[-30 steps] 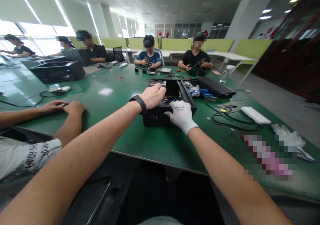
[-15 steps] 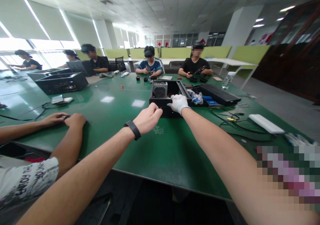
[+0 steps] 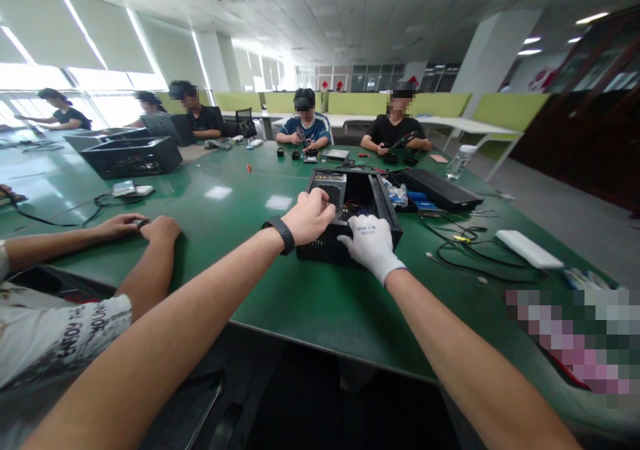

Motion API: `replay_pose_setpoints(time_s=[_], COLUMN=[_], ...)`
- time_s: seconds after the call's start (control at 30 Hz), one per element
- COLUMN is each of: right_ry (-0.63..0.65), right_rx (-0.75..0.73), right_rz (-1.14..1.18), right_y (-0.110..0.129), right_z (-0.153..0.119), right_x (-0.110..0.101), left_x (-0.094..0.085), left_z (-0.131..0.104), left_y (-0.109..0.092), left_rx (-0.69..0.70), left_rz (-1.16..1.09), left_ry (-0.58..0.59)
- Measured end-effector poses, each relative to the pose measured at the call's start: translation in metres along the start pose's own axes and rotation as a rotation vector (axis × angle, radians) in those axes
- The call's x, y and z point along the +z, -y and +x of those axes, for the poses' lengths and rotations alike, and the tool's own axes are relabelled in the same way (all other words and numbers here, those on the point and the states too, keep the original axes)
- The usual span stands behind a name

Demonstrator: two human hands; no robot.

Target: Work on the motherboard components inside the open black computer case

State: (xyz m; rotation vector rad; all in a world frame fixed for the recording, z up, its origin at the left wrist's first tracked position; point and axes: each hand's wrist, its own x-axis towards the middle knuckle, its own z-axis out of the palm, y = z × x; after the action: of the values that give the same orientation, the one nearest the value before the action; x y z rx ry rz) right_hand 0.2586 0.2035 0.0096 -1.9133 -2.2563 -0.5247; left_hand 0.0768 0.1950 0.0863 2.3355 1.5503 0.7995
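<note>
Centre frame | left hand (image 3: 313, 219) curled over open case (image 3: 320, 250), pinch unclear | right hand (image 3: 373, 242) clasps its near side | likely interior work; next calls for steadiness

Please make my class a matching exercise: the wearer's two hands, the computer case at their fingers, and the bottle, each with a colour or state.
1. left hand
2. right hand
3. computer case
4. bottle

A. black, open on top
B. in a white glove
C. transparent, upright
D. bare, dark band at the wrist

Pairs: 1-D, 2-B, 3-A, 4-C
</note>
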Motion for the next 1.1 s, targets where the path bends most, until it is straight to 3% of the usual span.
replay_pose_setpoints(time_s=[0.27,0.57,0.77,1.1], right_ry=[-0.018,-0.012,0.017,0.021], right_rx=[-0.040,-0.051,-0.040,-0.050], right_rz=[0.012,0.083,0.162,0.164], right_y=[0.009,0.018,0.019,0.020], right_z=[-0.104,-0.175,-0.199,-0.199], right_x=[-0.041,-0.067,-0.073,-0.076], left_x=[0.016,0.049,0.081,0.111], left_z=[0.008,0.008,0.012,0.019], left_y=[-0.013,-0.048,-0.032,-0.004], left_rx=[0.110,0.064,0.073,0.027], left_rz=[0.347,0.632,0.710,0.700], left_ry=[0.288,0.656,0.805,0.806])
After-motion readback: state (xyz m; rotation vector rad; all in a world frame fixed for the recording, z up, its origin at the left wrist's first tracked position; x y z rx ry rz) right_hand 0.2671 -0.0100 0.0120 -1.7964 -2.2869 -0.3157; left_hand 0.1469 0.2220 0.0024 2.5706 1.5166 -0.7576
